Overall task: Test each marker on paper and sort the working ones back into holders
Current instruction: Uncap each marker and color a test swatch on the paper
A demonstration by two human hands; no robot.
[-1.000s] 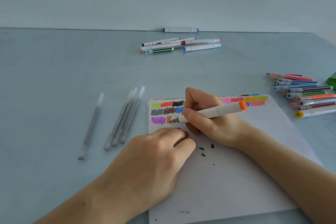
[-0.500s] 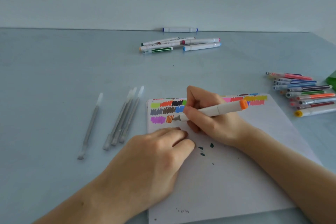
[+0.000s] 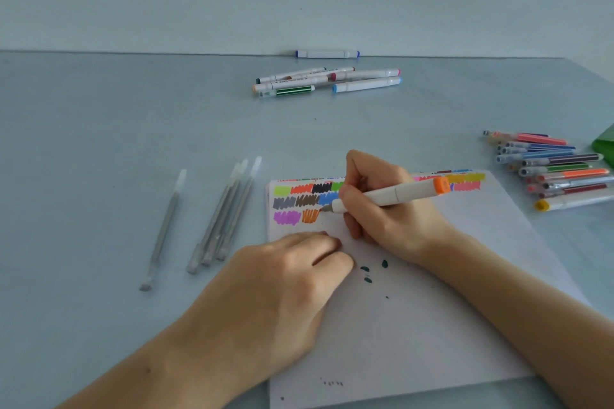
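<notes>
My right hand [image 3: 388, 206] grips a white marker with an orange end cap [image 3: 398, 193], its tip touching the white paper [image 3: 465, 292] at an orange scribble [image 3: 310, 215]. Rows of coloured test scribbles fill the paper's top edge. My left hand [image 3: 282, 289] rests on the paper's left part with its fingers curled under, knuckles down; I cannot tell whether it holds anything. A group of white markers [image 3: 332, 80] lies at the far middle of the table. A heap of thin coloured markers [image 3: 558, 169] lies at the right.
Several grey pens with white caps [image 3: 222, 216] lie left of the paper, one more [image 3: 164, 229] further left. A single white marker with blue ends [image 3: 327, 54] lies against the back wall. A green object [image 3: 605, 146] shows at the right edge. No holder is in view.
The marker tip has moved slightly to the right along the orange scribble, which has grown wider. My left hand has stayed in place.
</notes>
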